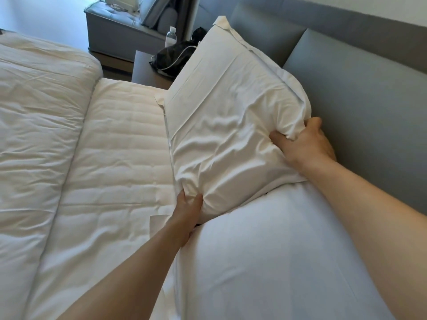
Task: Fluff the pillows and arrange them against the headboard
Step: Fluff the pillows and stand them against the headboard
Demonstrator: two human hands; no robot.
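Observation:
A white pillow (pixel 226 116) leans tilted against the grey padded headboard (pixel 360 95). My left hand (pixel 188 210) pinches its near lower corner. My right hand (pixel 305 140) grips its near upper corner, next to the headboard. The pillow's near end rests on a second white pillow (pixel 277 255), which lies flat closer to me along the headboard. Both pillowcases are creased where the fingers bunch the cloth.
A white quilted mattress pad (pixel 120 162) lies to the left, with a rumpled white duvet (pixel 34 125) folded back further left. Beyond the bed stands a dark nightstand (pixel 144 71) with a black bag (pixel 173 57) and a water bottle (pixel 171 38). A grey bench (pixel 115 31) stands behind.

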